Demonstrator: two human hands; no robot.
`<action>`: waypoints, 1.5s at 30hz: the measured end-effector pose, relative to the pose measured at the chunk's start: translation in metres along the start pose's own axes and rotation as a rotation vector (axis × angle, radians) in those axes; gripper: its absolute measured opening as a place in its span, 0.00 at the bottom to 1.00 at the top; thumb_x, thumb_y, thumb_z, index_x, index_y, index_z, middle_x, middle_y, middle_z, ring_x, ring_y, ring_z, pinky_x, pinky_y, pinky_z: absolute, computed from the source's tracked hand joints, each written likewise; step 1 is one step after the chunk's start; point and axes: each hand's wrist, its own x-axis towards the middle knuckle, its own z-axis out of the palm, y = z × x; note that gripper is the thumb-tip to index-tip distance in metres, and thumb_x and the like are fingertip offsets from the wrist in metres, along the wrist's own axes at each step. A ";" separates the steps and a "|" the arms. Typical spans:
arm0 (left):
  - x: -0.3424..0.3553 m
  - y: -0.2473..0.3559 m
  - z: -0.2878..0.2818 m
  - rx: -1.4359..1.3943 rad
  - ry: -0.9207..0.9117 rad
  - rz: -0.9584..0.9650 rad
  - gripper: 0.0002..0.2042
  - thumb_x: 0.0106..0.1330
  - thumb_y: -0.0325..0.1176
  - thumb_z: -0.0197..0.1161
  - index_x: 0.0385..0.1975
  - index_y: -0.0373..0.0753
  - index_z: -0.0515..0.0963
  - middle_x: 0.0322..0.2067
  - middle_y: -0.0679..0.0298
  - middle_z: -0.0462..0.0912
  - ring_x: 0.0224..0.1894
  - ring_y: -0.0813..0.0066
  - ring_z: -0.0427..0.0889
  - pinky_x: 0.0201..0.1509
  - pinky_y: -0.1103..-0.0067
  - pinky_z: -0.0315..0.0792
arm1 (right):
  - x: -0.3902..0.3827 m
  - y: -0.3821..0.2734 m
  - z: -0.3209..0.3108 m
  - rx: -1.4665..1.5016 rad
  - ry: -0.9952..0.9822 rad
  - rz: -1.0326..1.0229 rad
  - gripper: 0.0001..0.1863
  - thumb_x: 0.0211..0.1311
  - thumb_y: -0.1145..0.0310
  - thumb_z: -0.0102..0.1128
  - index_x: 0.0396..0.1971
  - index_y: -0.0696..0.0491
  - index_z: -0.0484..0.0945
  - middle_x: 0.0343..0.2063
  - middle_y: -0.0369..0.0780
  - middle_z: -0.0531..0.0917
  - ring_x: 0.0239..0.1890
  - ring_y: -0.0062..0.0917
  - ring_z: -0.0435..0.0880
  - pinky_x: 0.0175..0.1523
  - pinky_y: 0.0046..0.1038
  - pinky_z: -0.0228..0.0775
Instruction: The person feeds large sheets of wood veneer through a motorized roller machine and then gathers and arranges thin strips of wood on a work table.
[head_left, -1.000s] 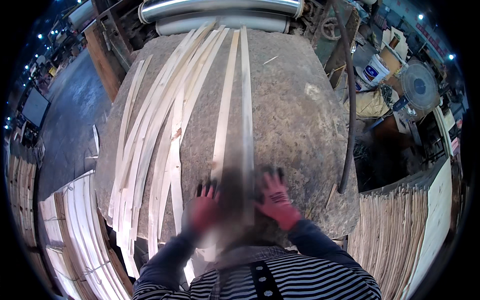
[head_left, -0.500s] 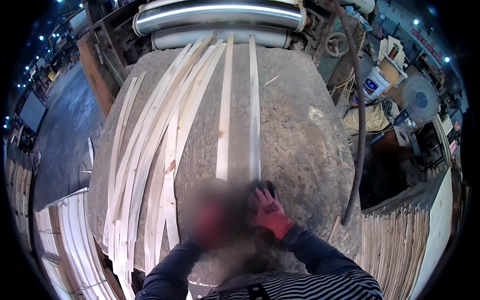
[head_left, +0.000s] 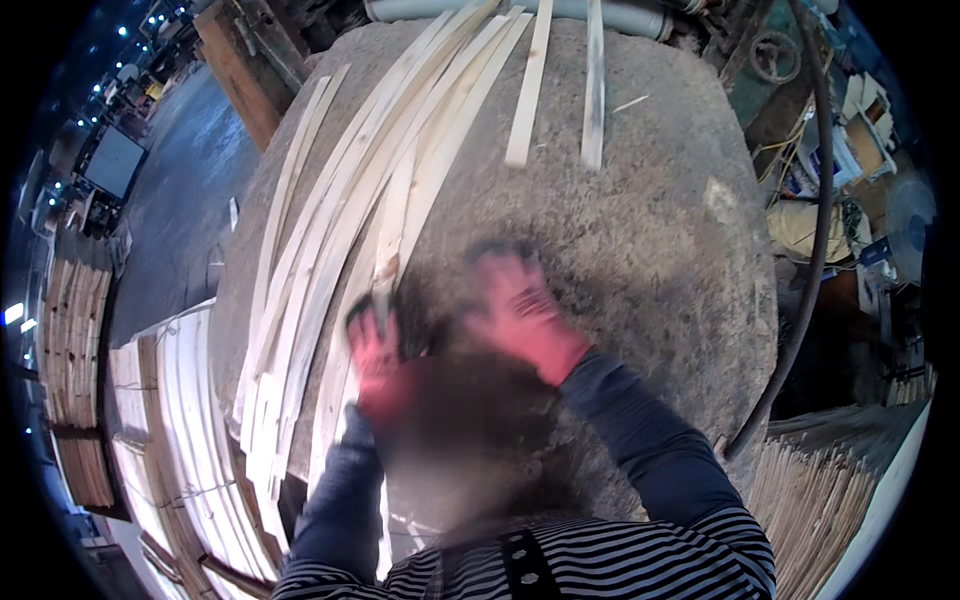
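My left hand [head_left: 376, 355], in a red glove with dark fingertips, lies at the right edge of a pile of long, thin wood strips [head_left: 335, 215]. Its fingers are stretched out over one strip; a blurred patch hides part of the wrist. To the right, my right hand [head_left: 520, 305], gloved alike and smeared by motion, is over the worn table [head_left: 660, 260] with its fingers apart and nothing in them. Farther off, a left single wood strip [head_left: 530, 90] and a right single wood strip [head_left: 593, 95] lie apart from both hands, pointing at the rollers.
A pale roller [head_left: 620, 18] crosses behind the table's far edge. A dark hose [head_left: 822, 200] runs down the right side. Stacked thin boards [head_left: 810, 500] stand at lower right, bundled wood strips [head_left: 190, 400] at lower left. A small wood splinter [head_left: 630, 103] lies on the table.
Both single strips have slid away toward the rollers, and my right hand is off the right one. My left hand now shows at the pile's edge. The view has shifted down and left.
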 end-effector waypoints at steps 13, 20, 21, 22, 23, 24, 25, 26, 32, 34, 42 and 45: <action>-0.187 -0.033 -0.013 -0.054 -0.092 0.247 0.36 0.46 0.49 0.62 0.55 0.37 0.61 0.57 0.46 0.56 0.61 0.40 0.49 0.62 0.52 0.44 | -0.061 -0.142 0.070 0.263 -0.170 0.013 0.34 0.54 0.45 0.47 0.60 0.46 0.57 0.59 0.43 0.60 0.62 0.37 0.54 0.64 0.47 0.41; -0.215 -0.064 -0.019 -0.188 -0.182 0.293 0.33 0.47 0.45 0.63 0.54 0.39 0.65 0.59 0.46 0.54 0.61 0.42 0.51 0.63 0.55 0.45 | -0.099 -0.067 0.056 -0.098 -0.171 0.223 0.33 0.57 0.45 0.40 0.60 0.46 0.56 0.61 0.42 0.56 0.63 0.38 0.52 0.65 0.43 0.39; -0.208 -0.069 -0.001 -0.193 -0.088 0.314 0.32 0.47 0.44 0.63 0.54 0.40 0.66 0.59 0.46 0.54 0.60 0.42 0.51 0.63 0.55 0.45 | -0.095 -0.064 0.028 -0.049 -0.268 0.264 0.32 0.58 0.45 0.39 0.60 0.46 0.55 0.61 0.42 0.55 0.63 0.38 0.52 0.65 0.42 0.38; -0.187 -0.047 -0.015 -0.222 -0.056 0.214 0.30 0.48 0.43 0.62 0.54 0.41 0.66 0.59 0.47 0.55 0.60 0.44 0.53 0.63 0.55 0.46 | -0.109 -0.028 0.037 -0.183 -0.127 0.298 0.32 0.59 0.45 0.37 0.60 0.46 0.56 0.62 0.43 0.54 0.64 0.37 0.51 0.66 0.40 0.37; -0.175 -0.052 -0.005 -0.179 0.011 0.182 0.29 0.49 0.43 0.61 0.54 0.41 0.66 0.58 0.48 0.56 0.60 0.45 0.54 0.62 0.55 0.47 | -0.110 -0.015 0.035 -0.249 -0.164 0.261 0.33 0.59 0.44 0.35 0.60 0.47 0.55 0.62 0.43 0.53 0.64 0.37 0.50 0.66 0.41 0.36; -0.167 -0.058 -0.002 -0.138 0.023 0.157 0.29 0.50 0.43 0.60 0.53 0.41 0.66 0.58 0.48 0.56 0.60 0.45 0.54 0.62 0.55 0.47 | -0.113 -0.028 0.035 -0.217 -0.160 0.293 0.33 0.59 0.44 0.36 0.60 0.47 0.55 0.62 0.43 0.53 0.64 0.38 0.50 0.66 0.42 0.36; -0.161 -0.067 0.000 -0.095 0.042 0.130 0.29 0.51 0.44 0.59 0.53 0.40 0.66 0.58 0.48 0.57 0.60 0.46 0.54 0.62 0.56 0.47 | -0.114 -0.050 0.035 -0.187 -0.151 0.322 0.33 0.59 0.44 0.37 0.61 0.47 0.55 0.62 0.43 0.53 0.64 0.39 0.50 0.66 0.43 0.36; -0.159 -0.080 0.010 -0.133 0.066 0.063 0.28 0.52 0.43 0.58 0.54 0.39 0.65 0.58 0.48 0.57 0.60 0.46 0.54 0.63 0.56 0.46 | -0.125 -0.067 0.043 -0.152 -0.127 0.320 0.33 0.58 0.44 0.38 0.60 0.47 0.55 0.62 0.43 0.53 0.64 0.39 0.50 0.66 0.44 0.36; -0.168 -0.093 0.001 -0.009 0.079 -0.057 0.33 0.53 0.42 0.57 0.59 0.37 0.55 0.59 0.47 0.54 0.60 0.45 0.53 0.63 0.56 0.45 | -0.191 -0.082 0.047 -0.139 -0.152 0.390 0.33 0.55 0.44 0.44 0.59 0.45 0.59 0.61 0.44 0.56 0.63 0.39 0.52 0.65 0.45 0.39; -0.170 -0.050 -0.011 -0.163 0.192 0.246 0.33 0.54 0.44 0.56 0.58 0.34 0.58 0.58 0.43 0.56 0.60 0.42 0.54 0.64 0.54 0.42 | -0.195 -0.035 0.047 -0.165 -0.019 0.503 0.33 0.55 0.46 0.45 0.59 0.45 0.59 0.61 0.43 0.56 0.63 0.39 0.52 0.65 0.44 0.40; -0.128 0.092 -0.024 -0.460 -0.238 0.519 0.27 0.56 0.47 0.55 0.52 0.35 0.65 0.47 0.47 0.69 0.52 0.49 0.66 0.58 0.56 0.54 | -0.181 0.046 0.032 -0.095 -0.038 0.401 0.32 0.55 0.53 0.49 0.59 0.48 0.58 0.61 0.44 0.56 0.63 0.39 0.51 0.65 0.42 0.42; -0.111 0.077 -0.034 -0.683 -0.079 0.599 0.24 0.57 0.43 0.55 0.50 0.35 0.66 0.43 0.50 0.71 0.49 0.56 0.69 0.57 0.61 0.58 | -0.154 0.107 0.028 -0.046 0.175 0.466 0.31 0.54 0.50 0.47 0.59 0.44 0.59 0.61 0.44 0.56 0.64 0.39 0.50 0.65 0.46 0.39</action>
